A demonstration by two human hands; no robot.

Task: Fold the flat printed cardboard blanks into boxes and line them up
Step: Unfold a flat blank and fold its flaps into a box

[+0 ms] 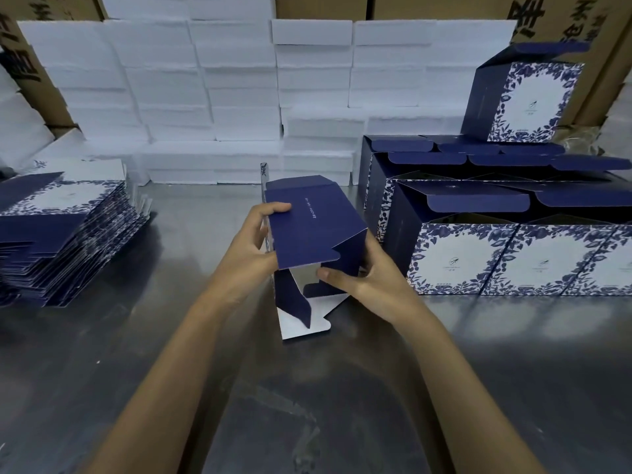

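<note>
I see grey tabletop (171,354), white stacks (205,97) at frame top, navy half-folded box (307,227) centre, my left grip (249,248) and right grip (362,278) both holding it

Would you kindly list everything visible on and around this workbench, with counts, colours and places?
Half-folded box: one, navy, centre, held above the table with its bottom flaps open.
Flat blanks: one tall stack, navy and white floral print, left side; count too high to tell.
Folded boxes: a group lined up at right, navy with floral fronts, lids open; exact count unclear.
Raised box: one, same print, standing on top of that group.
White cartons: many, stacked at the back.
Brown cartons: several, behind the white ones.
Table: one, grey metal.
Left hand: grips the box's left side.
Right hand: grips its lower right flap.
</note>
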